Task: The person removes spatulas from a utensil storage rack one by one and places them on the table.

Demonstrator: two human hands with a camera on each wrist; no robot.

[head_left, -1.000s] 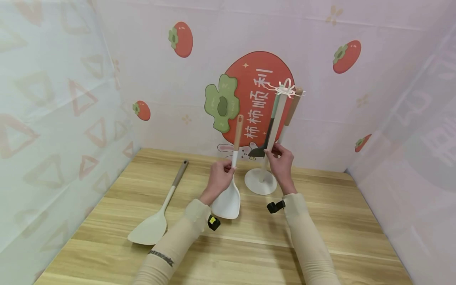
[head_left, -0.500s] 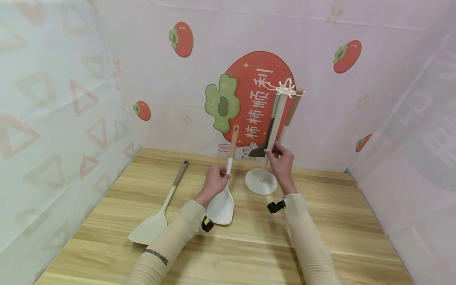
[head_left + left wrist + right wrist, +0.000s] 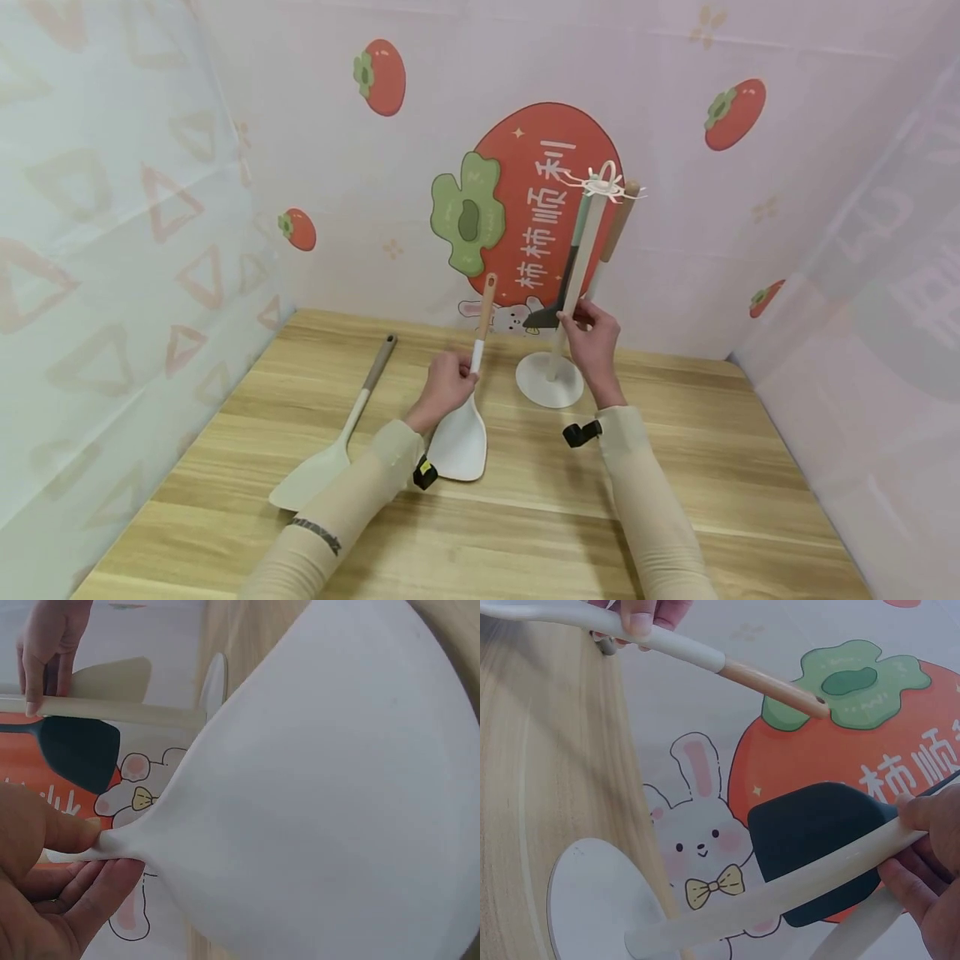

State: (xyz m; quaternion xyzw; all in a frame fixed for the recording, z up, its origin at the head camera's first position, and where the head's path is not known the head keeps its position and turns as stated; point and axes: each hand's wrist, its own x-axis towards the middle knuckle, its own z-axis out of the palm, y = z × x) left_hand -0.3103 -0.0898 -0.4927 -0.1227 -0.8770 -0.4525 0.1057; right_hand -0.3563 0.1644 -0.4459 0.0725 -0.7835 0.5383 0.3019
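Observation:
My left hand (image 3: 446,385) pinches the white neck of a spatula (image 3: 459,443) with a wooden handle end; its broad white blade hangs downward, and fills much of the left wrist view. To its right, my right hand (image 3: 592,337) grips the pole of a white utensil stand (image 3: 550,381) with a round base and a hooked top. On that stand hang a dark spatula (image 3: 817,840) with a mint handle and another utensil with a wooden handle (image 3: 619,223), its lower end mostly hidden behind the right hand. Whether the held blade touches the table I cannot tell.
A cream spatula (image 3: 315,475) with a grey-brown handle lies on the wooden table (image 3: 540,533) at the left, partly covered by my left sleeve. Close behind the stand rises a printed cloth backdrop (image 3: 360,275), with cloth walls on both sides.
My left hand has moved left and down toward me, carrying the white spatula away from the stand. The right hand keeps its grip on the pole.

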